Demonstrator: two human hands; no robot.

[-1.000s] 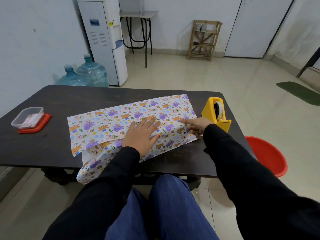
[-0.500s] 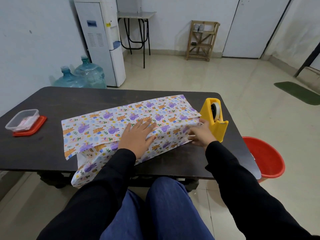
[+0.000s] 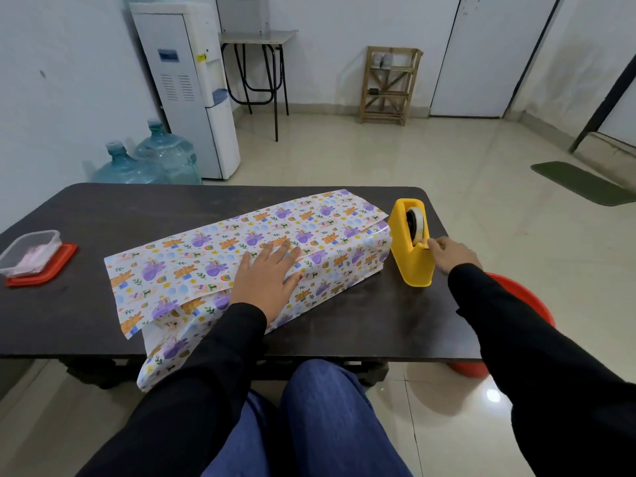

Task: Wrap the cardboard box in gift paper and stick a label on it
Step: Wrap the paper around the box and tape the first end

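The box is hidden under colourful animal-print gift paper (image 3: 213, 256) folded over it, lying across the dark table (image 3: 86, 304). Loose paper hangs over the near table edge on the left. My left hand (image 3: 266, 277) lies flat with straight fingers on top of the paper, pressing the overlap down. To the right of the package stands a yellow tape dispenser (image 3: 411, 246) with a roll of tape inside. My right hand (image 3: 447, 253) is at the dispenser's cutter end, its fingertips pinching the tape end there.
A clear plastic container (image 3: 29, 251) on a red lid sits at the table's left end. A red basin (image 3: 526, 304) stands on the floor to the right of the table. Water bottles and a dispenser are behind the table.
My right hand left the paper's right part and moved right to the tape dispenser's cutter. My left hand stayed pressing on the paper. The view shifted slightly.
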